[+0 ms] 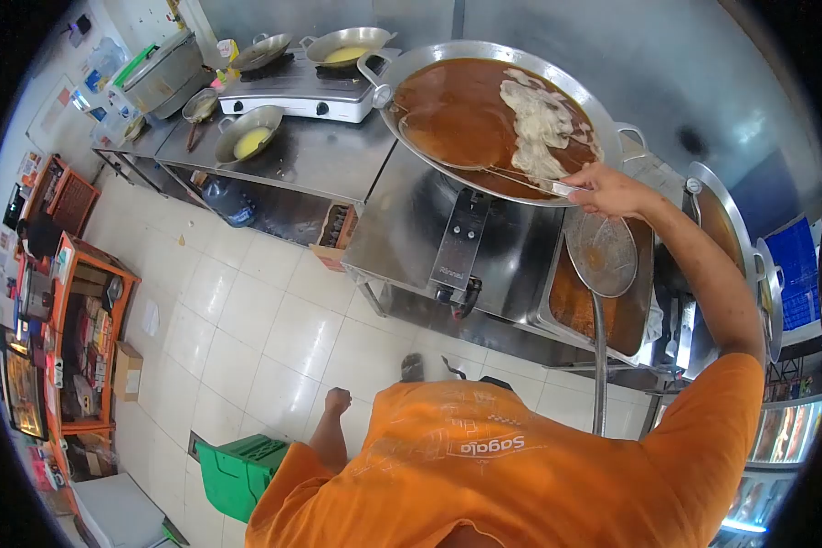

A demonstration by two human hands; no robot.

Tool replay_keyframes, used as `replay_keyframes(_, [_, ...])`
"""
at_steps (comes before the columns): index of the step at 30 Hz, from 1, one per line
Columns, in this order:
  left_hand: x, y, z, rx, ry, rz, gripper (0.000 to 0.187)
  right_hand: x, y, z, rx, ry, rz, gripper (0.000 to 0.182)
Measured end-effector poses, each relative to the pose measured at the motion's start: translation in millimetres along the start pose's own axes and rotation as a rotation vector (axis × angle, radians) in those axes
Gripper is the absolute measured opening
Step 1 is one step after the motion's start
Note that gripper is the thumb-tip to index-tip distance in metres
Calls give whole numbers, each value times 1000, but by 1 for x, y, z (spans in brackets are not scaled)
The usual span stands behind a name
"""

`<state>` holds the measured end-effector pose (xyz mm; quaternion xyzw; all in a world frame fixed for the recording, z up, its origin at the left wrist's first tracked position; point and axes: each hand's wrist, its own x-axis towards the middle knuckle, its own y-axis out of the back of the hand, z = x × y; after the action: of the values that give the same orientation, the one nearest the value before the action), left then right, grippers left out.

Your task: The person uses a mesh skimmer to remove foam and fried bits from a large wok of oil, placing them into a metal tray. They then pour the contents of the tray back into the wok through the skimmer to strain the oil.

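Note:
My right hand (595, 190) is closed around the handle end of a wire skimmer (511, 173), near the rim of a large wok (426, 169). The skimmer's round mesh lies in the brown oil at the left side of the wok. Pale, foamy batter (534, 123) floats on the oil to the right of the mesh. Away from the counter, my left hand (338, 400) hangs low over the tiled floor beside my body. Its fingers are curled into a loose fist, and nothing shows in it.
A second, long-handled strainer (603, 260) rests over a metal tray (541, 310) right of the burner (461, 242). A white stove (292, 96) carries two pans, with another pan (249, 135) before it. A green basket (237, 470) stands at left; another wok (721, 205) sits far right.

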<state>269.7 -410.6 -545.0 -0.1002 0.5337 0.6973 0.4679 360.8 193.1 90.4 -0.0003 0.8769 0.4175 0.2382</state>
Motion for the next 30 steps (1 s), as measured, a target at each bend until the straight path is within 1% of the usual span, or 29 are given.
replay_keyframes(2, [-17,34,35,197,-28,11,20,-5,-1,-3,215,-236,3,35])
replay_keyframes(3, [-14,34,35,200,-29,15,20,-7,-3,-2,216,-233,7,35])
replay_keyframes(5, [-6,36,34,174,-66,89,20,-11,-5,4,374,-313,72,37])
replay_keyframes(9, [-3,54,48,154,-77,72,20,-19,-3,13,445,-286,107,37])
replay_keyframes(11, [-2,60,53,387,-167,23,20,-20,-6,17,466,-282,166,35])
replay_keyframes(12, [-3,61,54,394,-169,27,20,-21,-7,18,470,-279,172,35])
replay_keyframes(14, [-5,59,56,274,-125,39,21,-23,-6,18,474,-275,192,34])
replay_keyframes(15, [-6,58,57,272,-124,44,21,-24,-6,18,472,-271,192,34])
replay_keyframes(17, [-8,56,59,381,-138,-24,22,-23,-6,16,501,-322,225,38])
replay_keyframes(18, [-7,55,59,373,-134,-19,22,-24,-5,15,493,-316,221,38])
replay_keyframes(20, [-9,52,58,487,-166,-110,23,-27,-7,15,495,-309,269,37])
replay_keyframes(21, [-10,54,57,483,-162,-105,23,-28,-7,15,491,-302,267,37])
replay_keyframes(23, [-13,54,59,446,-90,-139,26,-28,-5,19,570,-295,334,25])
replay_keyframes(24, [-12,50,55,440,-88,-137,26,-28,-1,23,566,-292,331,25])
replay_keyframes(26, [-5,45,48,292,10,-145,30,-26,9,34,521,-271,351,20])
replay_keyframes(27, [0,39,45,284,15,-140,30,-26,9,37,515,-263,346,20])
replay_keyframes(28, [7,32,40,268,12,-102,31,-26,5,41,456,-268,400,17])
replay_keyframes(29, [11,29,32,243,26,-54,33,-21,2,42,395,-252,443,19])
replay_keyframes(30, [15,21,26,219,27,-36,33,-18,1,54,367,-254,509,32])
